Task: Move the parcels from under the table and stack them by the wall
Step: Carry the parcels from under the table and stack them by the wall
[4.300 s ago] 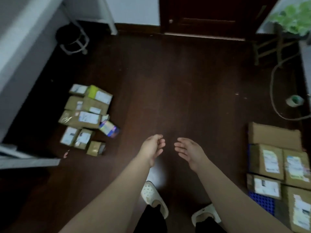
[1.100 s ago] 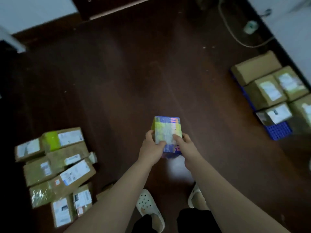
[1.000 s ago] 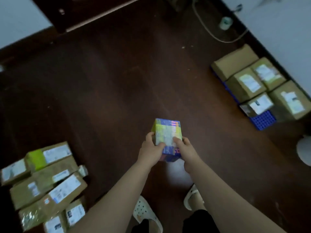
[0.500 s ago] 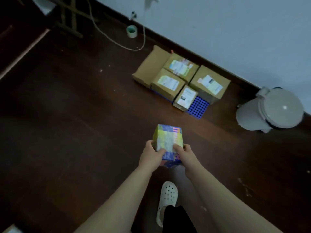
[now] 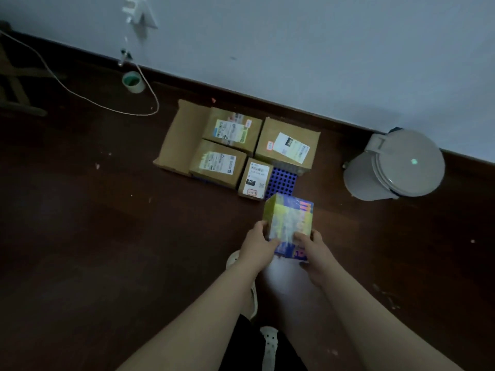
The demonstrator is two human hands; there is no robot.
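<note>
Wall: plain pale grey, with a white socket plate.
Skirting: dark strip at the wall's foot.
Floor: dark brown wood, pale flecks.
Cable: pale, looping over the floor.
Bin: beige, lidded, near the wall.
Light: dim.

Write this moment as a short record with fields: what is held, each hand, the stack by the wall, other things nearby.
Held: small blue-and-yellow printed box, above the dark wooden floor
Left hand: grips the box's left side
Right hand: grips its lower right side
Stack: five brown cardboard parcels against the pale wall; blue perforated plastic tray at their near edge
Nearby: round grey lidded bin to the right; tape roll and white cable to the left
</note>
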